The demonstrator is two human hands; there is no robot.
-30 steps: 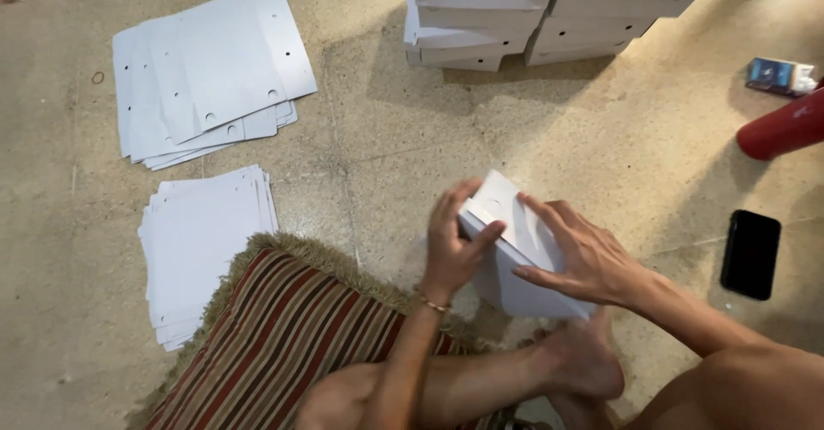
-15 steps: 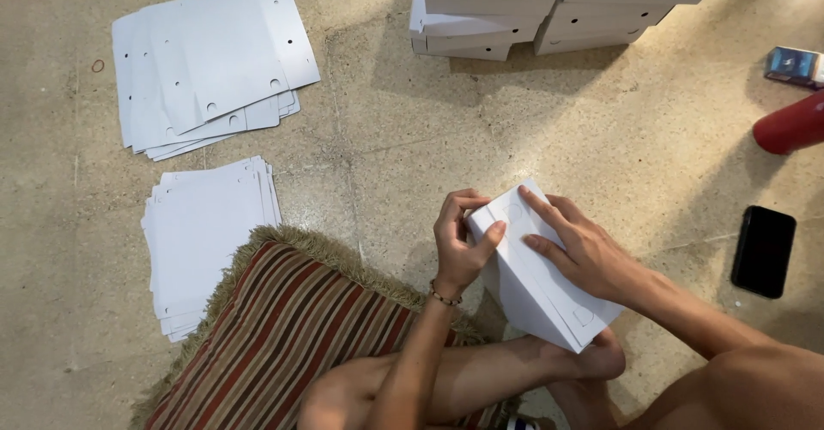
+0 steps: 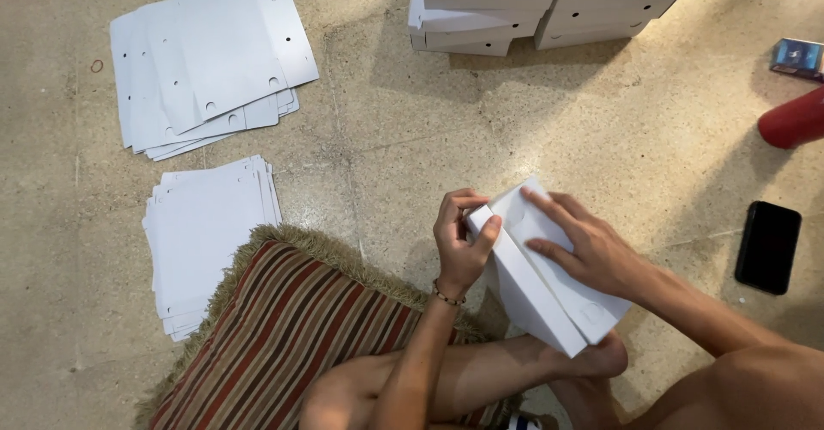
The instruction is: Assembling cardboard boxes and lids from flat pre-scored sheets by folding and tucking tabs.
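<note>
The white cardboard box (image 3: 545,280) is now standing steeper than half a second ago: its near end is dropping toward the person's foot (image 3: 592,361) while the far end is lifting, so the long side wall is turning into view. This suggests the folding is moving on to a corner or end flap.

The left hand (image 3: 459,245) is closing its grip on the far corner, thumb on the side wall and fingers curled over the end. The right hand (image 3: 592,250) is lying flat on the top panel, fingers spread, pressing, not wrapped around anything.

The striped cushion (image 3: 292,336) is lying just left of the forearm, with little room on that side. Beyond the box the floor (image 3: 515,130) is offering open space. Further out, the small stack of flat sheets (image 3: 206,233), the black phone (image 3: 766,245), the larger punched sheets (image 3: 206,57) and the finished boxes (image 3: 549,5) are lying well apart.
</note>
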